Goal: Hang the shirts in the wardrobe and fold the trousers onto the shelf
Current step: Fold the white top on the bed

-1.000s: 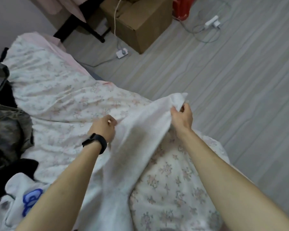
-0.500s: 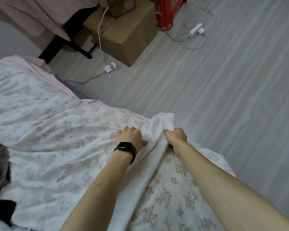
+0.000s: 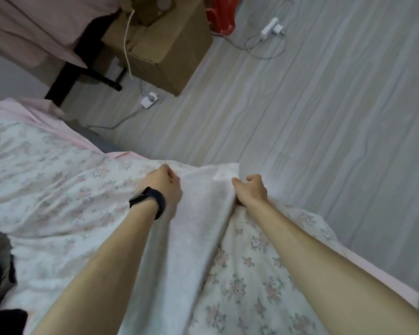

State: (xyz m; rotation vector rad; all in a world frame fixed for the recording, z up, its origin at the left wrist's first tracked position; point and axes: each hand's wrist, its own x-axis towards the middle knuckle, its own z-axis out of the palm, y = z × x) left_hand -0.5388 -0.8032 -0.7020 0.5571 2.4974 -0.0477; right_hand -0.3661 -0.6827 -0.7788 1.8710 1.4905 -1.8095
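Spread over the wide floral-printed bed cover (image 3: 58, 189), close to its corner by the grey plank floor (image 3: 324, 141): long white fleecy garment (image 3: 194, 243), stretched lengthwise toward the far edge. Grasped at that far end by both hands: left hand (image 3: 161, 187), with black wrist band (image 3: 150, 201), curled on the left corner; right hand (image 3: 250, 191) pinching the right corner. Seemingly laying it flat ahead of folding; shirt or trousers, cannot tell. Next, probably: let go, smooth, then fold one end over, edges matched.
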